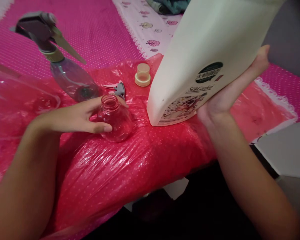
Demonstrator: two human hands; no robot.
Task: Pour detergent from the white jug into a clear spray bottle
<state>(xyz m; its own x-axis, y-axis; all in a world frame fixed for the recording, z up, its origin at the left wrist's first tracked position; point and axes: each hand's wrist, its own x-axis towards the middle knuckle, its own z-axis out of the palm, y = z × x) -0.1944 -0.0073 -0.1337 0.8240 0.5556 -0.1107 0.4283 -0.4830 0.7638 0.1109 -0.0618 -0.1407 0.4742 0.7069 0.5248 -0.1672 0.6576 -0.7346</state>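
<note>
In the head view, both hands are grasping. The left hand (72, 116) is curled around the small bottle (118, 121), thumb across its near side and fingers behind. The right hand (227, 93) bears against the right side of the white bottle (187, 66); its fingers pass mostly out of sight, so how tightly they close I cannot tell.

The small bottle sits on the red film (97, 166) that covers the worktop's near part, left of the white bottle and apart from it. It is clear and uncapped; I can make out no liquid inside. Its long axis runs close to upright, the mouth pointing up. The white bottle leans — its base low at the left, its long axis rising to the upper right, where the top leaves the frame. Its label reads nearly level and faces the camera. Whether the base touches the film is hard to say.

The step in hand looks like steadying the small bottle while the white one is handled, perhaps for filling. If so, the next move calls for a firm left hold and a slow tip of the white bottle towards the open mouth.

Beyond the small bottle lie a spray head (119, 89) and, further right, a cap (142, 75) — with a spray bottle (72, 75) behind the left hand.
</note>
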